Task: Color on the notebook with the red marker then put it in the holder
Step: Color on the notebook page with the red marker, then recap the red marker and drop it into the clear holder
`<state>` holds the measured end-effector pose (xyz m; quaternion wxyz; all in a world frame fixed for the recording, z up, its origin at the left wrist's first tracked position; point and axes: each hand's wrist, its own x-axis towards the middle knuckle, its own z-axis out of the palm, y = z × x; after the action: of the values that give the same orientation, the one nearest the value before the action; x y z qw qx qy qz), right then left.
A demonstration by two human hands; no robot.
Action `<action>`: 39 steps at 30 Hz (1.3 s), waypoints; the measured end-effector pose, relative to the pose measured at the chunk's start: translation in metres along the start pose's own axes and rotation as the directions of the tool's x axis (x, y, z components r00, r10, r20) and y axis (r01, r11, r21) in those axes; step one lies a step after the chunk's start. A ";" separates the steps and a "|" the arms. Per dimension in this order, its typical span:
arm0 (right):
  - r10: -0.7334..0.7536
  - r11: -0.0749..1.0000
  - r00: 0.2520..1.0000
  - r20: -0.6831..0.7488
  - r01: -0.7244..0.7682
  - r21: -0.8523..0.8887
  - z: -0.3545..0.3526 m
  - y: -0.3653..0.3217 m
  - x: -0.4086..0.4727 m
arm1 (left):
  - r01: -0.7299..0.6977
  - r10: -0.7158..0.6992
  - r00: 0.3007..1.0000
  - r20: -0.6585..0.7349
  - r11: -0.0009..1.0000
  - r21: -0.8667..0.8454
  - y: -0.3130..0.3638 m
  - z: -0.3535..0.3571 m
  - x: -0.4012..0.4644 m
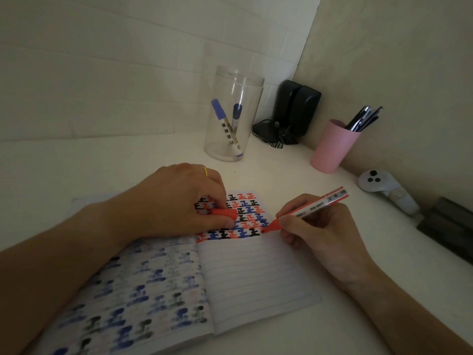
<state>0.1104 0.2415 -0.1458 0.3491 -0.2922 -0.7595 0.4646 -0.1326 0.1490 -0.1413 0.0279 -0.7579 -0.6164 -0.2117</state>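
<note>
An open lined notebook [256,275] lies on the white table, its right page partly filled with red, blue and black marks. My right hand [317,226] grips the uncapped red marker [312,204], whose tip touches the page at the end of the lowest marked row. Resting on the top of the page, my left hand [179,201] pinches the red cap [225,213]. Behind the notebook stands a clear plastic jar holder [233,114] with two blue markers inside.
A pink cup [332,147] holding dark pens stands at the right. Black speakers [297,108] with a cable sit in the corner. A white controller [384,188] and a dark object [450,226] lie along the right wall.
</note>
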 end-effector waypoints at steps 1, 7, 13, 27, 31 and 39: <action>-0.004 1.000 1.000 0.009 0.004 -0.005 0.000 0.000 0.000 | 0.000 0.000 1.000 -0.001 1.000 -0.001 0.000 0.000 0.000; 0.016 0.999 0.999 -0.033 -0.017 -0.043 0.001 0.002 0.001 | -0.001 0.001 1.000 -0.016 1.000 -0.005 -0.002 0.002 0.000; 0.024 0.998 0.997 -0.067 -0.028 -0.052 0.000 0.006 0.004 | -0.007 0.007 1.000 0.000 1.000 -0.008 -0.003 0.002 0.001; 0.148 0.958 0.976 -0.158 -0.101 0.268 0.020 -0.025 0.029 | 0.032 -0.032 0.999 0.008 0.999 0.014 0.009 -0.008 -0.002; 0.124 0.897 0.948 -0.294 0.019 0.442 0.029 -0.040 0.058 | 0.050 -0.050 0.999 0.012 0.999 0.013 0.009 -0.008 -0.003; 0.304 0.648 0.934 -0.189 -0.057 0.760 0.023 -0.003 0.064 | 0.057 -0.057 0.998 0.010 0.998 -0.023 -0.001 0.000 0.001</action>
<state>0.0545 0.2781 -0.1343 0.4996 -0.2660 -0.4082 0.7163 -0.1331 0.1506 -0.1410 0.0101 -0.7412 -0.6355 -0.2161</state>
